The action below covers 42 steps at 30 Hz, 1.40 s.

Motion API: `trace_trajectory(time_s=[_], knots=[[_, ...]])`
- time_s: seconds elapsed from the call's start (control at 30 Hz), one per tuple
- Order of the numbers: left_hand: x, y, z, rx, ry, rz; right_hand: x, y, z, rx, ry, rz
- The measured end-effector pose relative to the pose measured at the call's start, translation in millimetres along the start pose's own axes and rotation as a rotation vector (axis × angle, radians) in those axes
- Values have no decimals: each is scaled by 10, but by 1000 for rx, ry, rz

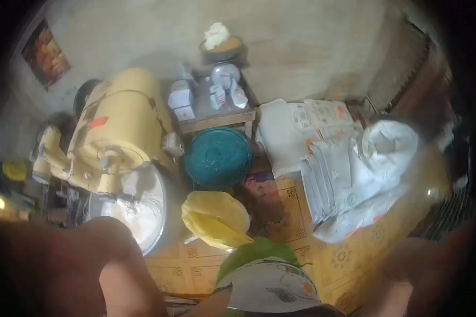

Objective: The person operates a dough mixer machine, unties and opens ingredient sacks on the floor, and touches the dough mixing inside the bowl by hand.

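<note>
Neither of my hands shows. My left arm (119,264) fills the lower left, and my right arm (394,293) is at the lower right. A bit of bare skin (214,305) also shows at the bottom, beside a white and green printed cloth (272,285). Closest to my left arm is a large metal mixing bowl (165,211) with white flour-like powder (137,214) in it, under a cream-yellow mixer (124,116). A yellow plastic bag or lining (211,216) lies above the printed cloth.
A teal lidded bucket (218,156) stands in the middle. Behind it a small wooden table (217,122) holds boxes and packets. At right, stacked sacks (325,185) and an open white sack (386,150) lie on the patterned floor covering (344,264).
</note>
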<state>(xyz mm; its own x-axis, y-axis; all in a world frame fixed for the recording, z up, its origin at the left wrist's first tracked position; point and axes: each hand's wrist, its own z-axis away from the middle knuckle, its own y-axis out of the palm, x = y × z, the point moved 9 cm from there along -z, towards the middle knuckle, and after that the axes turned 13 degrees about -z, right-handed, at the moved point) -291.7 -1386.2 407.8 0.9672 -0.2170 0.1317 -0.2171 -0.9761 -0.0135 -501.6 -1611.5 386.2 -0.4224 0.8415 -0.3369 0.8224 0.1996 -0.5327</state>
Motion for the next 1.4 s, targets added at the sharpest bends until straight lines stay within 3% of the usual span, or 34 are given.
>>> trace_trajectory(time_s=[0.17,0.2,0.23,0.3,0.33,0.37,0.47,0.57,0.63,0.67,0.73,0.77,0.83,0.87,0.93,0.97,1.03,1.17,1.4], knots=[[693,392,503,-76,-298,-303,-820,301,77,-1,-39,-121],[792,491,669,-107,-383,-491,-976,350,100,-5,-34,-148],[918,616,845,-104,-531,-462,-1109,413,120,-7,-34,-182],[1152,837,1165,207,-823,-441,-1394,540,143,-31,-20,-251],[1221,986,1330,462,-817,-476,-1517,646,148,-43,-15,-285],[1189,1167,1405,711,-621,-528,-1666,758,240,-34,32,-322],[1116,1322,2311,848,-791,-262,-2188,1511,671,5,263,-451],[904,1299,3339,1007,-1051,-292,-2723,3066,1871,258,923,-704],[703,1206,3637,1039,-1278,-379,-2717,4184,2674,365,1000,-1064],[600,1223,3837,988,-1345,-425,-2532,4466,2745,428,894,-1231],[462,1183,3941,864,-1542,-475,-2306,5131,3272,623,578,-1014],[422,1243,3898,836,-1554,-507,-2143,5340,3377,774,777,-1244],[414,1209,3848,641,-1653,-620,-1893,5792,3687,1040,804,-1364],[403,1250,3910,592,-1657,-668,-1880,5826,3628,1049,785,-1370],[495,1341,3826,577,-1668,-715,-1598,5900,3397,1264,544,-1380],[504,1400,3813,562,-1683,-742,-1591,5990,3365,1271,531,-1382],[501,1460,3787,578,-1662,-777,-1387,6064,3305,1311,174,-1281],[402,1448,3778,545,-1641,-846,-1235,6187,3240,1316,99,-1260],[175,1382,3985,562,-1695,-810,-1062,6150,3724,1459,215,-1275]])
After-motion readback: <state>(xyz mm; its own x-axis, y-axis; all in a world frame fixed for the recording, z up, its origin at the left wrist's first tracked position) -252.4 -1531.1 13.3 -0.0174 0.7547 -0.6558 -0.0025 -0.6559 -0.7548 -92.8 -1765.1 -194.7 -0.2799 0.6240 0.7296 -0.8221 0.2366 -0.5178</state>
